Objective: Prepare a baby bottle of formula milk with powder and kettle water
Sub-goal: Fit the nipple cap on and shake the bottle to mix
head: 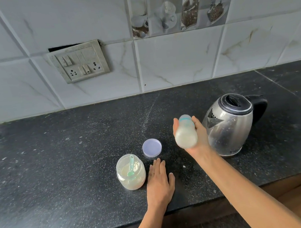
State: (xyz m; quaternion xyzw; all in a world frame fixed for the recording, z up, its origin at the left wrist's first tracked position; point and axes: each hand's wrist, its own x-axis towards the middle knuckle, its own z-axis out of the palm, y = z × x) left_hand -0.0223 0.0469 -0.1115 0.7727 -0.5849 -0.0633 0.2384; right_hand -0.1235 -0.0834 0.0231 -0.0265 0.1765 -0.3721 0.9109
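Bottle (185, 132) sits tilted in my right hand (196, 136), fingers wrapped round its middle, raised above the table (58, 160) beside the kettle (228, 124). It looks light, smooth plastic (slippery if wet), so gripping the waist seems safest. My left hand (159, 183) lies flat and empty by the powder jar (131, 171).

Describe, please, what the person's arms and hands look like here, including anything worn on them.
Both forearms are bare as far as the picture shows, with no sleeves, watch or bracelet in view. The left hand wears a thin band ring on one finger. The right hand shows no ring or other jewellery on the parts visible. No gloves on either hand.
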